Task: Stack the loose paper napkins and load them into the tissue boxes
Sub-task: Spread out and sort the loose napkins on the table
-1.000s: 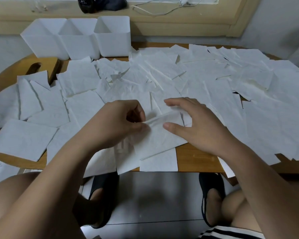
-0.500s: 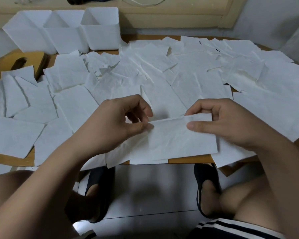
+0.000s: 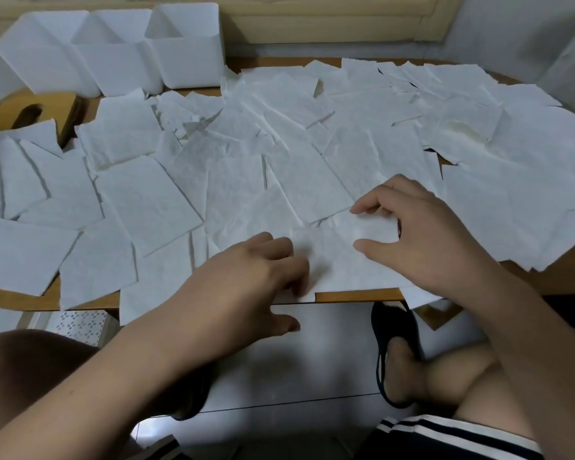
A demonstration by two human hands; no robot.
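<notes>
Many loose white paper napkins (image 3: pixel 146 197) cover the wooden table (image 3: pixel 356 296). One napkin (image 3: pixel 342 260) lies flat at the front edge between my hands. My left hand (image 3: pixel 256 283) presses its left part with the fingers, and the thumb hangs below the table edge. My right hand (image 3: pixel 422 237) arches over its right part, with fingertips and thumb tip touching the paper. Three white open tissue boxes (image 3: pixel 183 44) stand in a row at the back left.
A wooden lid with an oval slot (image 3: pixel 37 111) lies at the left, partly under napkins. Some napkins overhang the front edge. My knees and a black sandal (image 3: pixel 389 343) show below the table. A wall ledge runs behind the boxes.
The napkin that both hands held up by its top edge now lies flat on the table at the front edge. Both hands have come down onto it.
</notes>
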